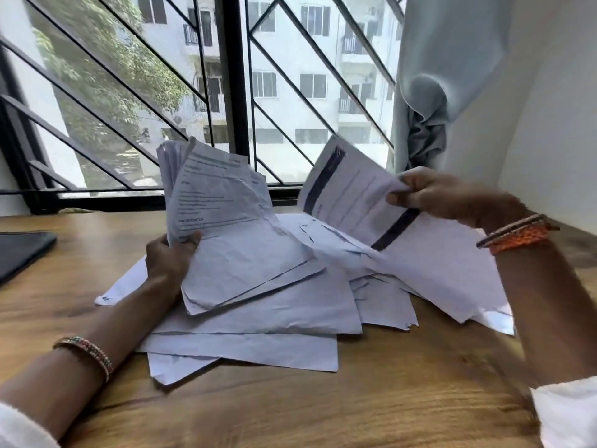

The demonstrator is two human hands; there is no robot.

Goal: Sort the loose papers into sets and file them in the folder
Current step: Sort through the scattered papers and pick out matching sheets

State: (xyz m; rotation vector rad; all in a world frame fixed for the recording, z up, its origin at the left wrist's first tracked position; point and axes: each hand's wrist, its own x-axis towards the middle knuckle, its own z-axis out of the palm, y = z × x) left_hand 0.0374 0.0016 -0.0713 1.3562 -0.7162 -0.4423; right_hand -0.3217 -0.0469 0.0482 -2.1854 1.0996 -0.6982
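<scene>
Wooden table (371, 412), warm grain, set against a barred window (232, 92); pale buildings and a tree outside. Far left on the table: a dark flat folder (22, 253), closed, well apart from the papers. Left hand (169, 260) grips a creased sheaf of printed sheets (223, 221), held tilted upright above the table, thumb across the front. Centre: loose papers (258, 321) lie in an overlapping, untidy pile on the table, some corners bent. Right hand (442, 195) pinches a single sheet with dark bands (355, 195), lifted above the pile. Beaded bracelets on both wrists. Right of window: grey curtain (429, 92), bunched, then a plain white wall (555, 108).
</scene>
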